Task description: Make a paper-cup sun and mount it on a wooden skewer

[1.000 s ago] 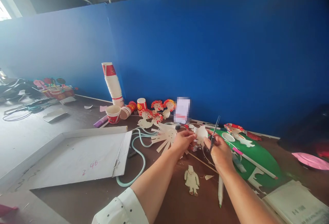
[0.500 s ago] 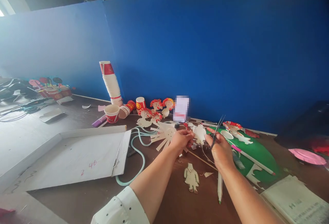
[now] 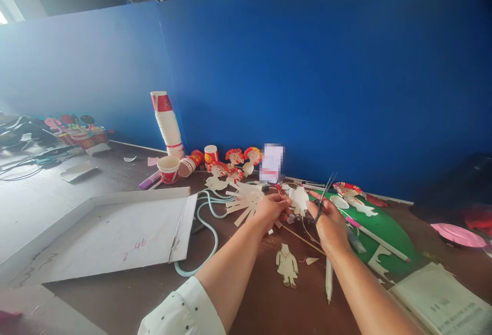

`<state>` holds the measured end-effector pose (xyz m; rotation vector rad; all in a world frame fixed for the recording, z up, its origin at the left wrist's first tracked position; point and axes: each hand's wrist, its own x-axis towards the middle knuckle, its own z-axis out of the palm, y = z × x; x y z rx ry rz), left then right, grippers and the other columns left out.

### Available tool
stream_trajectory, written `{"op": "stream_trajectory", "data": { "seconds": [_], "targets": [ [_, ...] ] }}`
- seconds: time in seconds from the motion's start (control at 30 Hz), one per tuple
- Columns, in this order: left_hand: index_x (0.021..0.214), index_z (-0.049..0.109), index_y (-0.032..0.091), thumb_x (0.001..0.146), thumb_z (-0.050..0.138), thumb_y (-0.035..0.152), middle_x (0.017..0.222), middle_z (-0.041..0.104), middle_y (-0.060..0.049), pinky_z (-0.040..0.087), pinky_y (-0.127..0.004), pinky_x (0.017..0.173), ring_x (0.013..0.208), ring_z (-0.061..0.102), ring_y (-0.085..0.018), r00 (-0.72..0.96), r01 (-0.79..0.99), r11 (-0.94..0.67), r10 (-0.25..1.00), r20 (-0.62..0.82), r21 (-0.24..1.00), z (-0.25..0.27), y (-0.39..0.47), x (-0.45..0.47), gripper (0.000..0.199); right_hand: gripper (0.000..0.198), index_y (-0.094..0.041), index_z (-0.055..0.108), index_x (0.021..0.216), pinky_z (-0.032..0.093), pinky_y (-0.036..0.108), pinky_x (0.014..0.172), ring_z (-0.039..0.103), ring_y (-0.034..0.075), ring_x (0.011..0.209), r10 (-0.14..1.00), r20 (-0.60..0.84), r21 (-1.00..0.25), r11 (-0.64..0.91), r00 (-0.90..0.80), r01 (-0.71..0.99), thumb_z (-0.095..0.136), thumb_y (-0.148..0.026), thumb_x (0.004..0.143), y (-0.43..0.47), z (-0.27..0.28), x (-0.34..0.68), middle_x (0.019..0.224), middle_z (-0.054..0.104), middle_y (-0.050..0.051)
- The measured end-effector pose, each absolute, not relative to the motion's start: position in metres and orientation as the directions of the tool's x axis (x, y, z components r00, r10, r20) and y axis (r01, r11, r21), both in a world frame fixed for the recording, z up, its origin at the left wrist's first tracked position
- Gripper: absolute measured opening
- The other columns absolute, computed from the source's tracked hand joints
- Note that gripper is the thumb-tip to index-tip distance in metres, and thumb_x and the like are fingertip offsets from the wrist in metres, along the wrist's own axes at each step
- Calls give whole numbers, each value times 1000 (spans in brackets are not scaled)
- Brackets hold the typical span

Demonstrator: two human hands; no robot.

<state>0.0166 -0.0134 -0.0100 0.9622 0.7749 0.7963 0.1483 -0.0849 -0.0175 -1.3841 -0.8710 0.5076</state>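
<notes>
Pinched in my left hand [image 3: 272,209] is a small white paper cutout [image 3: 299,200], held up over the table. My right hand [image 3: 331,221] grips dark scissors [image 3: 326,194], their blades pointing up and away from me; its fingertips come close to the cutout's right edge, and I cannot tell whether they touch it. Beyond my left wrist lies a fringed paper cup piece [image 3: 246,197], cut into strips. A paper doll body [image 3: 286,267] with a drawn collar lies flat between my forearms. Near my right wrist rests a white marker [image 3: 329,281].
Paper dolls with red fringed heads [image 3: 234,156], a tall cup stack [image 3: 169,127] and loose cups [image 3: 168,170] stand by the blue partition [image 3: 307,79]. A shallow cardboard box lid [image 3: 96,243] lies left, beside a pale cable [image 3: 215,240]. Right are a green sheet [image 3: 395,232] and a booklet [image 3: 442,299].
</notes>
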Motion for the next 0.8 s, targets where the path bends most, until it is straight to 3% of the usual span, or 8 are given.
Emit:
{"op": "stream_trajectory", "data": {
  "seconds": [0.23, 0.4, 0.53, 0.8],
  "targets": [
    [74, 60, 13, 62, 79, 32, 56, 53, 2, 41, -18, 44, 49, 49, -7, 563, -205, 298, 815, -136, 932, -5, -19, 15, 30, 55, -21, 61, 120, 44, 27, 61, 58, 16, 64, 800, 184, -982, 121, 572, 147, 69, -36, 68, -87, -11, 143, 76, 69, 0],
    [66, 59, 14, 61, 78, 37, 50, 49, 4, 29, -17, 39, 42, 40, -4, 478, -186, 244, 869, -129, 952, 3, -22, 12, 30, 52, -20, 62, 117, 44, 29, 64, 61, 19, 67, 865, 176, -983, 128, 470, 133, 70, -39, 69, -87, -12, 139, 78, 71, 1],
    [67, 58, 14, 62, 76, 37, 51, 51, 3, 30, -17, 40, 41, 43, -4, 444, -255, 254, 888, -121, 933, 4, -20, 9, 30, 48, -21, 62, 115, 44, 30, 63, 62, 20, 67, 902, 147, -981, 80, 407, 177, 65, -44, 73, -89, -12, 139, 76, 70, 1],
    [63, 56, 13, 63, 75, 32, 51, 50, 3, 31, -17, 39, 40, 41, -4, 475, -366, 292, 875, -93, 883, -3, -13, 10, 27, 35, -23, 67, 85, 42, 30, 56, 58, 20, 60, 920, 153, -924, 4, 360, 382, 61, -55, 72, -96, 2, 127, 67, 66, 2]
  ]
}}
